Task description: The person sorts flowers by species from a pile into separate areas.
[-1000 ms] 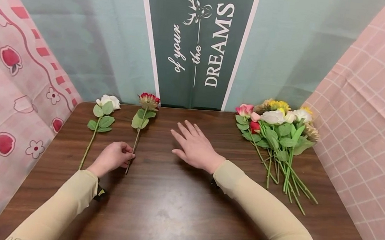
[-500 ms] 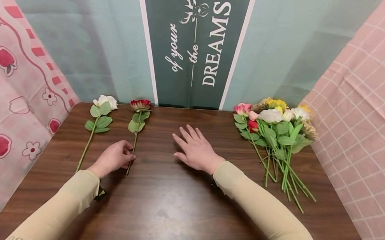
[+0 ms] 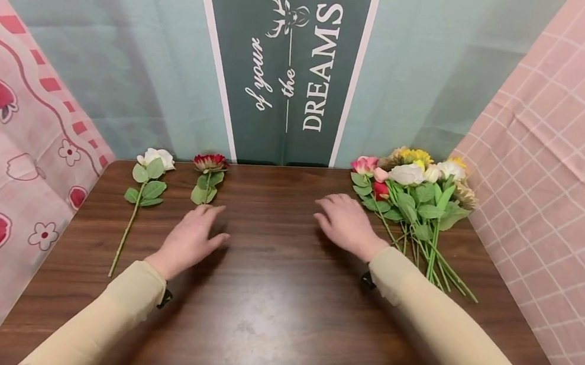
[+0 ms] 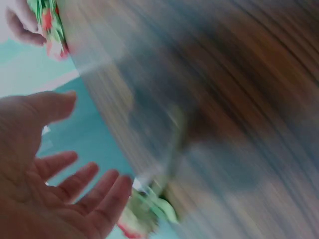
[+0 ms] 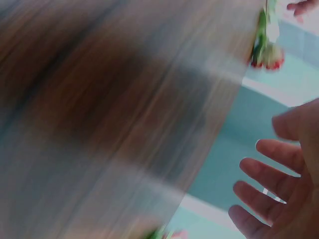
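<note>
A red flower (image 3: 210, 163) with green leaves lies toward the back left of the table, its stem mostly hidden behind my left hand (image 3: 187, 243) in the head view. That hand has its fingers spread and holds nothing; the left wrist view shows its palm (image 4: 50, 199) bare and the blurred stem (image 4: 174, 144) apart from it. Left of it lies a white rose (image 3: 157, 160) with a long green stem. My right hand (image 3: 349, 224), fingers relaxed, hovers just left of a pile of mixed flowers (image 3: 419, 202), holding nothing.
The dark wooden table (image 3: 259, 298) meets a teal curtain (image 3: 416, 70) with printed lettering at its back edge. Pink patterned cloth (image 3: 4, 176) hangs at the left, and pink checked cloth (image 3: 540, 173) at the right.
My left hand has let go of the red flower's stem and opened its fingers. My right hand has moved right, from mid-table toward the flower pile. The view has shifted slightly.
</note>
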Demonstrator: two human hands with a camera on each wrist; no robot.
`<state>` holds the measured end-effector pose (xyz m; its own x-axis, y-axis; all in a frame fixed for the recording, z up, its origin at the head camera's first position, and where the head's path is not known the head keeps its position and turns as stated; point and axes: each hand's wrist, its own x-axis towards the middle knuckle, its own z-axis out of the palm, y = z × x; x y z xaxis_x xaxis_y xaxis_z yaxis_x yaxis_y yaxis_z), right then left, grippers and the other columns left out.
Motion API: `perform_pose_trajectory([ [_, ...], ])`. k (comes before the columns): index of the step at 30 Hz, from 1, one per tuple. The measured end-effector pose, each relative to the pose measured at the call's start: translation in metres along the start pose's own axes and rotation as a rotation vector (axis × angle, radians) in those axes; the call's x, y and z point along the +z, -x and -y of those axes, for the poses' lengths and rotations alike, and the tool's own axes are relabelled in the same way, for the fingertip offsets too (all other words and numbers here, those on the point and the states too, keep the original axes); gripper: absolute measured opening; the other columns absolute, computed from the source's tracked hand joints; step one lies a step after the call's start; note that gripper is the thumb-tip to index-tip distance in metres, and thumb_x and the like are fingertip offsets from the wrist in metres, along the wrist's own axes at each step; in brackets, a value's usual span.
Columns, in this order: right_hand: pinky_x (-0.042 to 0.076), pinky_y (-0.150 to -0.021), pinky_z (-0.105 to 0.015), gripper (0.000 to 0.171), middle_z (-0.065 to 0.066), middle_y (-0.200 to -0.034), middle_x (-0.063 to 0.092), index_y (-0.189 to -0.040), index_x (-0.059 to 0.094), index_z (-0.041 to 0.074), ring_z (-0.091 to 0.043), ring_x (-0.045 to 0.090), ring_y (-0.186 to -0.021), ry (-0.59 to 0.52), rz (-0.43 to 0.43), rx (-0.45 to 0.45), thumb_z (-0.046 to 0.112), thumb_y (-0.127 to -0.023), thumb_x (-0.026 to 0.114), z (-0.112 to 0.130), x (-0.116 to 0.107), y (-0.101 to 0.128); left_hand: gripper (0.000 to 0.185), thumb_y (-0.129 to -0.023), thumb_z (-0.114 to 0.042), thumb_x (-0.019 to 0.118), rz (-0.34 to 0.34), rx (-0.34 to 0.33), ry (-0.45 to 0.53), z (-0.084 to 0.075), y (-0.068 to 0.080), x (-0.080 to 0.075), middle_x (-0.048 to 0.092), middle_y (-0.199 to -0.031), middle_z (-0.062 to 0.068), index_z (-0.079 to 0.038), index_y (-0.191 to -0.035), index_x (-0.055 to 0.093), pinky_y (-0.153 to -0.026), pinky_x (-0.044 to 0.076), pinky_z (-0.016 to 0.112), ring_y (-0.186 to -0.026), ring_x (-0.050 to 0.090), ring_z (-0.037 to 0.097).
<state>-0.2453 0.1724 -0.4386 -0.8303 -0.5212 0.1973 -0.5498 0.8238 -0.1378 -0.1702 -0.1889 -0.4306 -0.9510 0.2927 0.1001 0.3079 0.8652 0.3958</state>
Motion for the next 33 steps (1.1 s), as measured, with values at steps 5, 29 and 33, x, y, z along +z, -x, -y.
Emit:
perform_pose_trajectory([
  [5, 0.051, -0.090, -0.054, 0.023, -0.015, -0.112, 0.071, -0.115, 0.072, 0.003, -0.035, 0.064, -0.104, -0.102, -0.098, 0.146, 0.015, -0.100, 0.060, -0.044, -0.022, 0.025, 0.073, -0.095, -0.034, 0.075, -0.001, 0.236, -0.096, -0.040, -0.011, 0.016, 0.045, -0.153, 0.022, -0.003, -0.153, 0.045, -0.116, 0.034, 0.055, -0.139, 0.044, 0.041],
  [29, 0.050, -0.072, -0.049, 0.020, -0.021, -0.100, 0.069, -0.105, 0.068, -0.003, -0.031, 0.062, -0.082, -0.266, 0.093, 0.498, 0.014, -0.096, 0.063, -0.147, -0.071, 0.103, 0.071, -0.101, -0.047, 0.062, 0.188, 0.681, -0.221, -0.178, -0.033, 0.091, 0.033, -0.164, 0.014, -0.015, -0.159, 0.038, -0.121, 0.028, 0.047, -0.148, 0.035, 0.031],
  [33, 0.046, -0.066, -0.043, 0.017, -0.013, -0.087, 0.064, -0.092, 0.063, 0.003, -0.027, 0.057, -0.073, -0.229, 0.153, 0.520, 0.019, -0.094, 0.067, -0.144, -0.071, 0.103, 0.070, -0.100, -0.046, 0.063, 0.199, 0.700, -0.220, -0.183, -0.032, 0.095, 0.034, -0.163, 0.014, -0.015, -0.159, 0.040, -0.121, 0.029, 0.047, -0.148, 0.035, 0.029],
])
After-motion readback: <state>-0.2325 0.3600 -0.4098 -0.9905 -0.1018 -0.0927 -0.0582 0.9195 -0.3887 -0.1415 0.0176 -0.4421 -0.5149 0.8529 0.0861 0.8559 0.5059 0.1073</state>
